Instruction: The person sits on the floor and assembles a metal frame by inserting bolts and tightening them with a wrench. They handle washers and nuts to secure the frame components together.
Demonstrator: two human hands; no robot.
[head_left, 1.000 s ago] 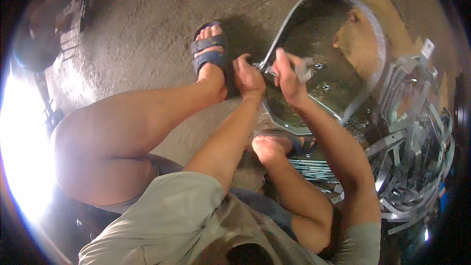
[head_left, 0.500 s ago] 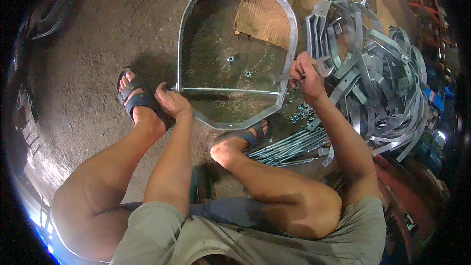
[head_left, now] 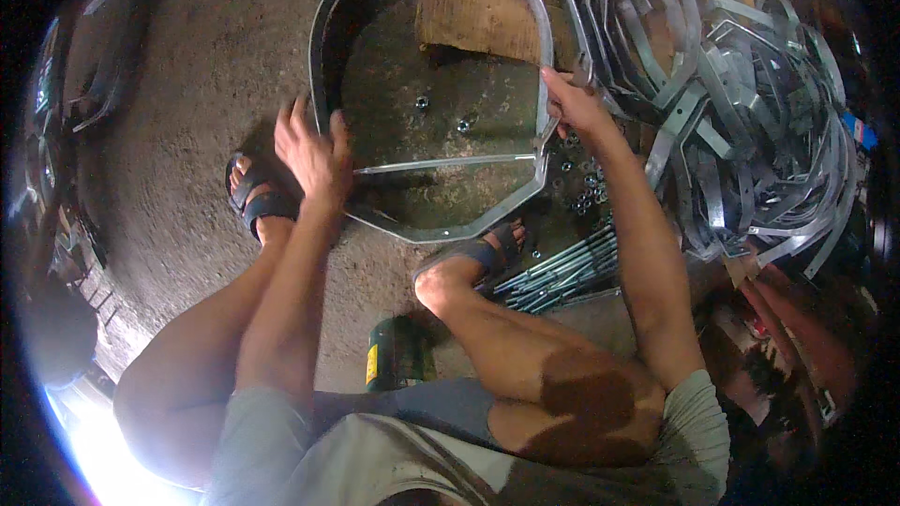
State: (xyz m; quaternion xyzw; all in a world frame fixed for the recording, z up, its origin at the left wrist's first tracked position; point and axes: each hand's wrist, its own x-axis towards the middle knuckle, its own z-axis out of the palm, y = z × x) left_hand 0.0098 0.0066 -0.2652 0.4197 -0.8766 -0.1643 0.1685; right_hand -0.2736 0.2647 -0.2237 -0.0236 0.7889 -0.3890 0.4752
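A large galvanised metal band loop (head_left: 328,47), rounded at the far end and angled at the near end, lies flat on the concrete floor. A thin threaded rod (head_left: 441,164) spans it from side to side. My left hand (head_left: 314,155) rests on the loop's left side at the rod's left end, fingers spread. My right hand (head_left: 574,103) grips the loop's right side just above the rod's right end. Two loose nuts (head_left: 422,103) lie inside the loop. My right sandalled foot (head_left: 478,258) touches the loop's near edge.
A tangled pile of similar metal bands (head_left: 741,103) fills the right side. A bundle of threaded rods (head_left: 562,272) and scattered nuts (head_left: 581,192) lie by my right foot. Cardboard (head_left: 478,9) lies under the loop's far end. A green can (head_left: 394,356) stands between my legs.
My hands, close together on the loop's edge a second ago, now sit apart at opposite ends of the rod. My left hand's fingers have spread. The view has swung so the loop is central.
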